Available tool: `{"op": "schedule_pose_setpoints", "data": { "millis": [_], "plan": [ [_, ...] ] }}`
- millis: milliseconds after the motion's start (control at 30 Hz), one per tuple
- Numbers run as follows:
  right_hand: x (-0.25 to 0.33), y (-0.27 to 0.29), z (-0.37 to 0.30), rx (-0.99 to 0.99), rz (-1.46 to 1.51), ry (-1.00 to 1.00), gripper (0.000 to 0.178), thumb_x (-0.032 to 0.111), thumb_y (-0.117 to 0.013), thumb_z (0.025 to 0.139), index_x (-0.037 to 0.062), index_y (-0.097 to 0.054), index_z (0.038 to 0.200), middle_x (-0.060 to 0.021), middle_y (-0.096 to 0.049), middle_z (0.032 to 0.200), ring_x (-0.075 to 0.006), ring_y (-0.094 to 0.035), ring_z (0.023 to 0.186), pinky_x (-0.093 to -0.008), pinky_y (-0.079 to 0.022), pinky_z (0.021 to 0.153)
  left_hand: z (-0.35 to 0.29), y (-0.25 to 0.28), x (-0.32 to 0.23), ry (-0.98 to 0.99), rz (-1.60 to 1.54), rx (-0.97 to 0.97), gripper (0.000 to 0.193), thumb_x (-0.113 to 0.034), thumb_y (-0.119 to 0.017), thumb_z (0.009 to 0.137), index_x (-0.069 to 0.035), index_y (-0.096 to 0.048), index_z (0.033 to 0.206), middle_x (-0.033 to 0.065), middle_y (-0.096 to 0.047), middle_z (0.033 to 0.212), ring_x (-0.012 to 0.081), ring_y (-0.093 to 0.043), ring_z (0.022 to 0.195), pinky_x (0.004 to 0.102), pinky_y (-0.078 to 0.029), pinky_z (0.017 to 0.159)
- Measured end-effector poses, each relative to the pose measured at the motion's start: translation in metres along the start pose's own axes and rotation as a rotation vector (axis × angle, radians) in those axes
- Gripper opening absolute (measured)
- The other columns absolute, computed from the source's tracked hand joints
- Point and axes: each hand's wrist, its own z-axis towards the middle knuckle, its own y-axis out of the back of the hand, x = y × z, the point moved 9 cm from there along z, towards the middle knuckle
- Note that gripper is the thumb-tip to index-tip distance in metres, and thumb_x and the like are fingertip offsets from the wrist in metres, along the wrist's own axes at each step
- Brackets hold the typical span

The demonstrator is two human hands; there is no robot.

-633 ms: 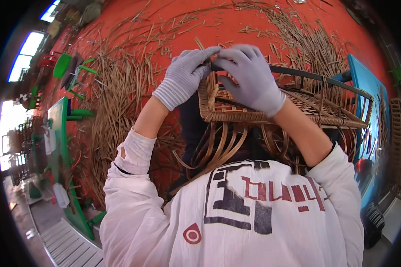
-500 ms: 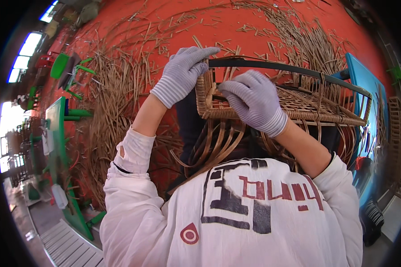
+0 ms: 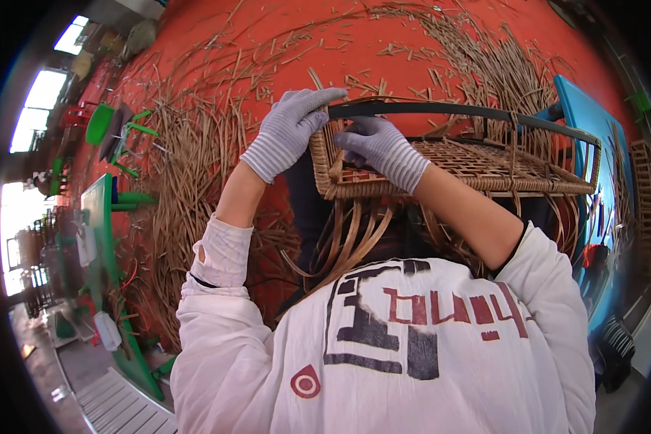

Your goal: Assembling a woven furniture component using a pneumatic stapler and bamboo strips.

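Note:
A rectangular wicker basket (image 3: pixel 477 163) lies across in front of my body, with a dark flat bar (image 3: pixel 427 108) along its far top edge. Brown loose strips (image 3: pixel 354 231) hang in curves from its near side. At the basket's left end, my left hand (image 3: pixel 286 137) in a grey striped glove is closed round the far corner, its forefinger stretched along the top. My right hand (image 3: pixel 383 148), gloved alike, reaches inside beside the woven left end. Its fingers are bent together near the weave; what they pinch, if anything, is hidden.
Cut brown strips lie in a large heap (image 3: pixel 188 202) on the red floor at left and in another pile (image 3: pixel 513 79) at far right. A green table (image 3: pixel 98 217) stands on its side at left, near a small green stool (image 3: pixel 100 124). A blue tabletop (image 3: pixel 593 123) stands at right.
My right hand has moved left and slightly down into the basket's left end, its fingers turning inward. My left hand stays on the corner; the view has shifted slightly.

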Motion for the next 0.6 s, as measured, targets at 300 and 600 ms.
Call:
{"op": "schedule_pose_setpoints", "data": {
  "millis": [300, 600],
  "plan": [
    [0.027, -0.012, -0.017, -0.040, -0.361, 0.296, 0.035, 0.034, -0.060, 0.100, 0.0003, -0.069, 0.106, -0.0180, -0.071, 0.091, -0.0323, -0.067, 0.082, -0.0407, -0.052, 0.081, 0.001, -0.003, 0.007, 0.053, -0.083, -0.003, 0.041, -0.007, -0.057, 0.096, -0.012, -0.062, 0.137, 0.0074, -0.065, 0.131, 0.0242, -0.057, 0.121, 0.0366, -0.043, 0.108],
    [0.052, 0.004, -0.056, 0.036, 0.055, 0.181, 0.034, 0.031, -0.061, 0.099, 0.0020, -0.069, 0.083, -0.0009, -0.060, 0.065, -0.0098, -0.055, 0.058, -0.0271, -0.046, 0.055, -0.007, -0.001, 0.012, 0.139, -0.211, -0.153, 0.025, -0.011, -0.066, 0.092, -0.012, -0.070, 0.117, 0.0088, -0.070, 0.105, 0.0280, -0.061, 0.105, 0.0390, -0.049, 0.095]
  ]
}}
